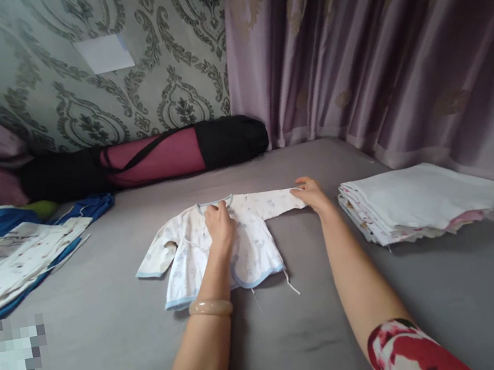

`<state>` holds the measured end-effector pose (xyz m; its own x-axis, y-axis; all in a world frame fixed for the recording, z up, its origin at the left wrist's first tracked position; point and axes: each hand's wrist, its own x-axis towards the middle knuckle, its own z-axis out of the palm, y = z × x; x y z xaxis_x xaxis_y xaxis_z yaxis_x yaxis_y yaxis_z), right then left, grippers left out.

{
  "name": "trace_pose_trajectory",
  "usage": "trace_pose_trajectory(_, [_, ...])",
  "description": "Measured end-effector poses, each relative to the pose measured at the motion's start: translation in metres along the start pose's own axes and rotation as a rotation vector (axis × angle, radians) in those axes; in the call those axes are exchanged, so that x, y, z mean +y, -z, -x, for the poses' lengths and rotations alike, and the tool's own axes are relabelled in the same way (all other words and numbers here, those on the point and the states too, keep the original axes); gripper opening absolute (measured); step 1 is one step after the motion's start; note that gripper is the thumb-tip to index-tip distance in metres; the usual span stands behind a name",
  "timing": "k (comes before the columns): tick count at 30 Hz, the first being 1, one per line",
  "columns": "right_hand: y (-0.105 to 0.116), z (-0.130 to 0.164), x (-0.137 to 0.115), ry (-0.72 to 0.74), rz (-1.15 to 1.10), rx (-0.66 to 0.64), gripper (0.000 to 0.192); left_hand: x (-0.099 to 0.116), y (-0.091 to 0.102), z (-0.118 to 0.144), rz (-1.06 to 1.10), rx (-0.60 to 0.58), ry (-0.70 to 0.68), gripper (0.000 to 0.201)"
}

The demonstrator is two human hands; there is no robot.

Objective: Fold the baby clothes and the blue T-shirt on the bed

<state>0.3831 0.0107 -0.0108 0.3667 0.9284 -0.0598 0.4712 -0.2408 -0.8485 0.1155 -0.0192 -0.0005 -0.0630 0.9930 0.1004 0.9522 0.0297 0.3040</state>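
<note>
Left hand fingers pressing baby shirt, right hand pinching its sleeve, folded stack beside

open grey bed between folded stack and clothes pile.

Two bare forearms reach forward from the bottom edge, side by side and apart. The left hand lies palm down with its fingers curled and knuckles facing up, pressing flat; its forearm runs straight up the middle, and a pale, smooth, rounded bangle circles the wrist. The right hand stretches farther out and to the right, fingers pointing left and lightly pinched together, wrist bent slightly inward. Short floral sleeves in red, white and green cover both upper arms near the elbows.
</note>
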Motion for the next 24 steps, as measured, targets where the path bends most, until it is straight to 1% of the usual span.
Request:
trace_pose_trajectory(3, [-0.001,-0.004,0.004,-0.003,-0.132,-0.035,0.051,0.007,0.003,0.004,-0.005,-0.007,-0.09,0.045])
trace_pose_trajectory(5, [-0.001,-0.008,0.008,0.019,-0.112,0.002,0.051,0.011,0.004,0.006,-0.009,-0.071,-0.161,0.043])
trace_pose_trajectory(7, [-0.002,-0.011,0.011,0.058,-0.017,0.053,0.049,0.012,0.004,0.006,-0.022,-0.147,-0.19,0.043])
trace_pose_trajectory(9, [-0.002,-0.011,0.012,0.11,0.104,0.08,0.046,0.01,0.004,0.005,-0.031,-0.187,-0.185,0.046])
trace_pose_trajectory(12, [-0.003,-0.004,0.012,0.19,0.298,0.084,0.046,0.005,0.003,0.003,-0.03,-0.191,-0.18,0.05])
trace_pose_trajectory(15, [-0.004,0.005,0.008,0.255,0.489,0.088,0.051,0.003,0.002,0.001,-0.031,-0.195,-0.18,0.052])
trace_pose_trajectory(17, [-0.008,0.012,0.001,0.292,0.591,0.114,0.054,0.004,0.002,0.002,-0.036,-0.196,-0.182,0.05])
trace_pose_trajectory(19, [-0.018,0.02,-0.011,0.343,0.661,0.119,0.052,0.007,0.004,0.003,-0.042,-0.194,-0.191,0.044])
trace_pose_trajectory(20, [-0.025,0.025,-0.018,0.382,0.679,0.095,0.051,0.008,0.005,0.003,-0.044,-0.191,-0.204,0.041])
trace_pose_trajectory(21, [-0.034,0.03,-0.026,0.43,0.685,0.04,0.049,0.01,0.006,0.004,-0.045,-0.189,-0.224,0.038])
trace_pose_trajectory(24, [-0.062,0.048,-0.045,0.572,0.658,-0.205,0.049,0.013,0.009,0.007,-0.038,-0.214,-0.291,0.036])
